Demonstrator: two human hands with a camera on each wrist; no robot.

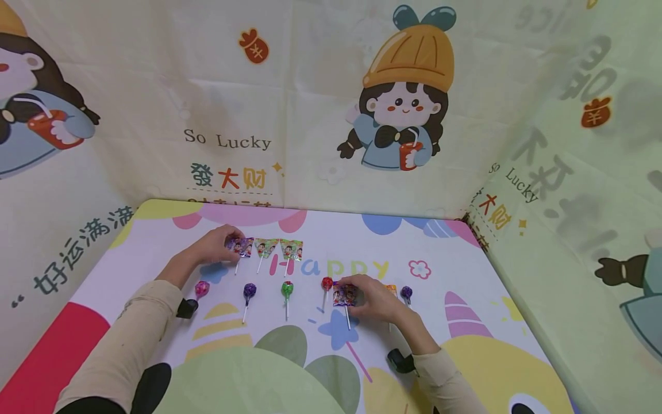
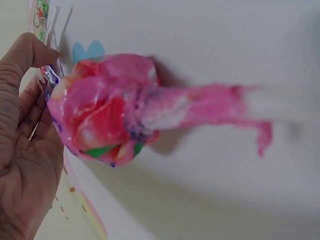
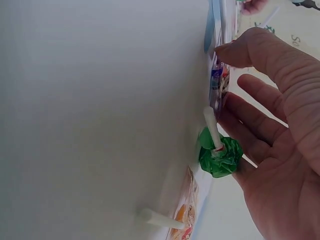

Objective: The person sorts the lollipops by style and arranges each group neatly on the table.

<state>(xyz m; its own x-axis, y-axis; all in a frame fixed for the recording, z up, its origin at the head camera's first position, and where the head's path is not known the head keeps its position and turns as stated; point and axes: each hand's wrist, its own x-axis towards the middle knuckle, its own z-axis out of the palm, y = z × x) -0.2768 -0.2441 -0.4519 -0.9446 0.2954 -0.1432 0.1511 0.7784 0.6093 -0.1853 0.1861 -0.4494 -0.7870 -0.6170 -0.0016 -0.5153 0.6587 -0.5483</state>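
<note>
Left hand (image 1: 214, 246): grip closed to a pinch, thumb and fingertips on the crinkly foil wrapper of a flat fan-shaped lollipop (image 1: 240, 247). That one sits at the left end of the far row; stick runs from the grip back toward the person, wrapped head pointing away. Two more flat wrapped lollipops (image 1: 279, 249) lie just right of the grip, parallel, sticks toward the person.

Right hand (image 1: 374, 298): fingers curled down, pinching a second flat foil-wrapped lollipop (image 1: 344, 295) against the surface (image 1: 455, 270). White stick points toward the person, long axis roughly front to back.

Round ball lollipops in twisted shiny wrap make the near row: red (image 1: 327, 283) just left of the right grip, then green (image 1: 287, 288), purple (image 1: 250, 290), pink (image 1: 201, 288) further left; another purple (image 1: 406, 293) just right of it. From the left wrist, the pink ball (image 2: 107, 112) looks crumpled and glossy, blurred.

Surface is a smooth printed mat, pastel cartoon shapes.
</note>
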